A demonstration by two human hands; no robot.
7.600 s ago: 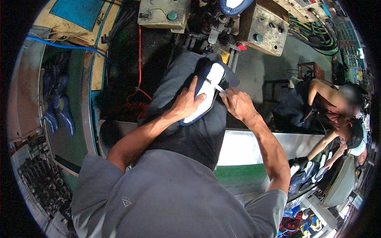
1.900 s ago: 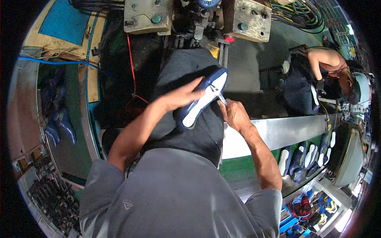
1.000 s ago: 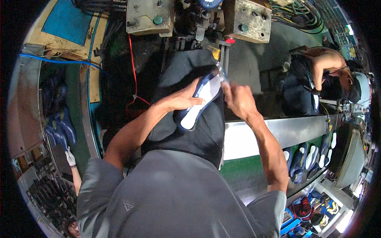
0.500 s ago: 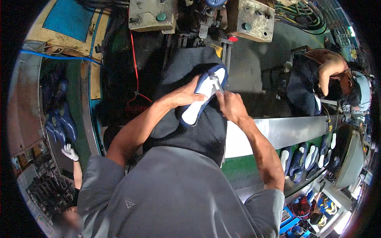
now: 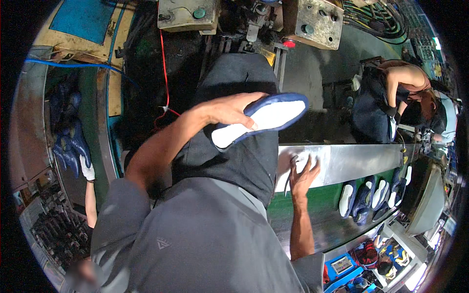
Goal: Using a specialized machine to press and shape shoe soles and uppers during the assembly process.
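My left hand (image 5: 227,110) grips a navy blue shoe upper (image 5: 289,96) by its middle, above my dark apron. Its white sole side (image 5: 273,116) faces up, and my thumb presses on that white face. The shoe's wide end points to the upper right. My right hand (image 5: 304,178) is over the metal ledge (image 5: 351,161) with its fingers spread. A thin dark strip (image 5: 286,185) shows beside its thumb side; I cannot make out whether it is a tool.
Several navy shoes with white soles (image 5: 346,199) lie on a green belt (image 5: 288,215) at right. More dark shoes (image 5: 80,141) lie at left, where another person's gloved hand (image 5: 88,172) touches one. A co-worker (image 5: 408,80) bends at right. Metal control boxes (image 5: 312,24) stand ahead.
My right hand has left the shoe, with the metal tool it held there, and moved down right to the ledge. My left hand has turned the shoe, swinging its wide end rightward.
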